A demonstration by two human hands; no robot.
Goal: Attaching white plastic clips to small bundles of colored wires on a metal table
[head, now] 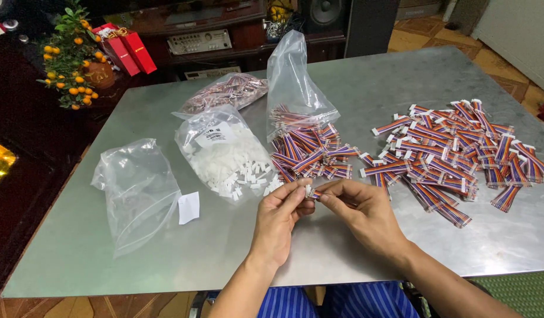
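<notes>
Pinching a small white connector (308, 189) between them, left hand (279, 215) and right hand (362, 212) met above the desk (366, 82). Striped cable pile (310, 154) sat just behind; open bag of white connectors (228, 154) lay left of it.

The ribbon cables (449, 147) were striped red, blue and orange with white plugs. The connector housings (236, 162) were white, the counter (366, 88) dull grey steel, the trousers (343, 301) blue-striped.
</notes>
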